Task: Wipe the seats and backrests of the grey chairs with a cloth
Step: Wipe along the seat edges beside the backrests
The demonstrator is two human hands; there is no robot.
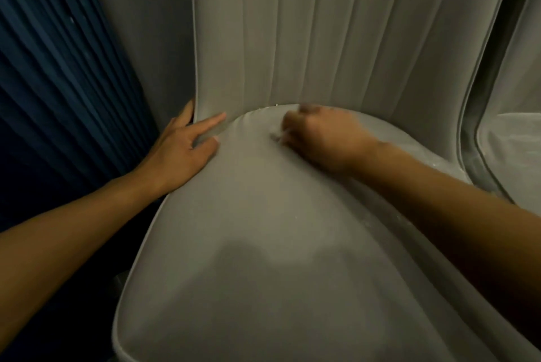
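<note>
The grey chair faces the viewer, its seat filling the lower and middle part of the view. The seat's long axis runs from the rounded front edge near the bottom up to the seam where it meets the backrest. The backrest stands upright behind it, and its stitched channels run straight up and down. The left hand lies flat on the rear left corner of the seat with its fingers straight and spread. The forefinger reaches onto the foot of the backrest, and the outer fingers slip behind the backrest's piped edge. The right hand is blurred. It is clenched at the back of the seat, just below the seam and a little right of centre, with the knuckles up. It grasps the cloth, of which only a small pale smear shows at the fingertips against the seat fabric. A second grey chair stands just beside the first on the right, its seat and backrest partly in view. A dark blue pleated curtain hangs to the left, beside the backrest.
</note>
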